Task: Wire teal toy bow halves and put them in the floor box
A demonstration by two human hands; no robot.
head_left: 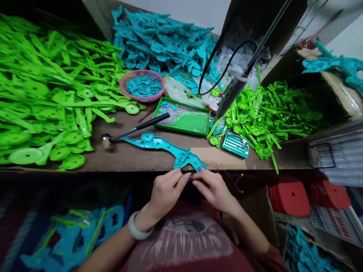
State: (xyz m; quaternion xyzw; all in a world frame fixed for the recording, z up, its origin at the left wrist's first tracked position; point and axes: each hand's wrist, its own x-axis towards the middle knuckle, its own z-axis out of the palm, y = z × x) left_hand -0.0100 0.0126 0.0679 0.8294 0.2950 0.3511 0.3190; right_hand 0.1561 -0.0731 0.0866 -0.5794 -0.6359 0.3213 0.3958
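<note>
My left hand [166, 192] and my right hand [213, 188] meet at the table's front edge, fingers pinched together on a small dark part with thin red and dark wires [227, 172] trailing to the right. Just above them lies a long teal plastic shell [167, 147], its near end touching my fingertips. What exactly sits between my fingers is too small to make out. A pale bangle [136, 228] circles my left wrist.
A hammer [133, 130] lies left of a green tray [183, 118] of tiny screws. Green plastic parts [42, 94] pile at left and right [269, 113]; teal parts [161, 41] behind. A pink basket [142, 85], a hanging screwdriver [232, 92], a small teal tray [236, 144].
</note>
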